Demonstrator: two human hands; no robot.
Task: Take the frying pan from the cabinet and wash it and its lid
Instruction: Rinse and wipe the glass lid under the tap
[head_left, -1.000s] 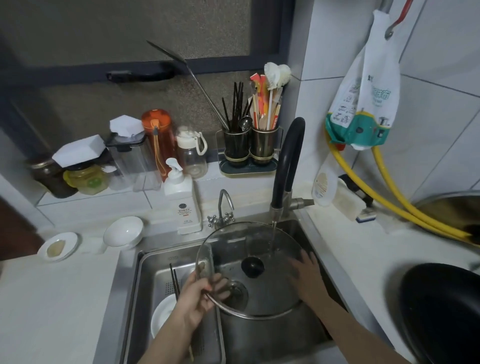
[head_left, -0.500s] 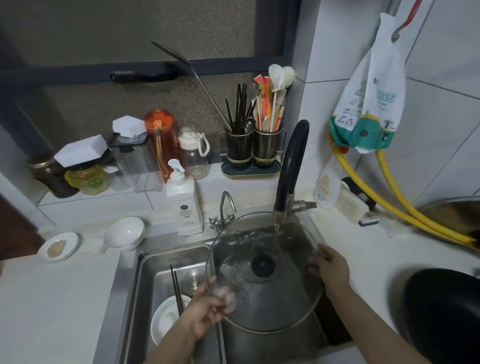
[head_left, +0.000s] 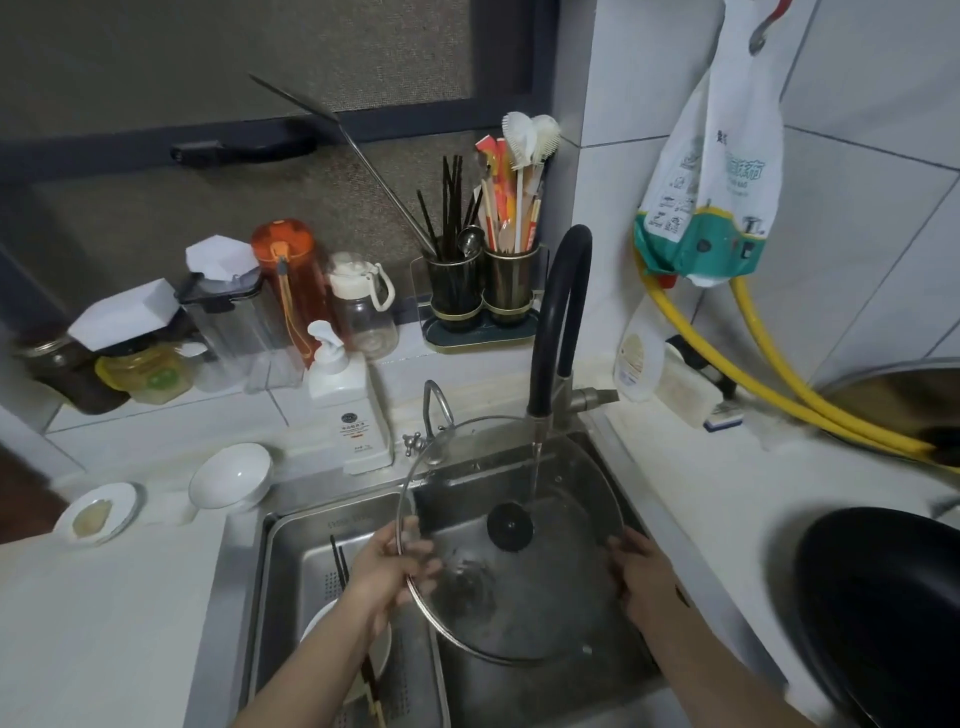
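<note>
A round glass lid (head_left: 545, 587) with a metal rim and a black knob (head_left: 510, 526) hangs tilted over the right basin of the steel sink (head_left: 597, 441). Water runs from the black faucet (head_left: 558, 322) onto the lid near the knob. My left hand (head_left: 387, 577) grips the lid's left rim. My right hand (head_left: 644, 577) holds its right rim. The black frying pan (head_left: 883, 613) rests on the white counter at the right, cut off by the frame edge.
The left basin holds a white bowl (head_left: 317, 631) and chopsticks. A soap bottle (head_left: 345, 400), a white bowl (head_left: 231, 475) and a small dish (head_left: 98, 512) stand behind and left of the sink. Utensil holders (head_left: 480, 286) sit on the ledge. Yellow hoses (head_left: 769, 395) cross the right counter.
The lid has shifted under the water stream and turned in my hands. My right hand moved from the lid's face to its right rim, and my left hand slid up the left rim.
</note>
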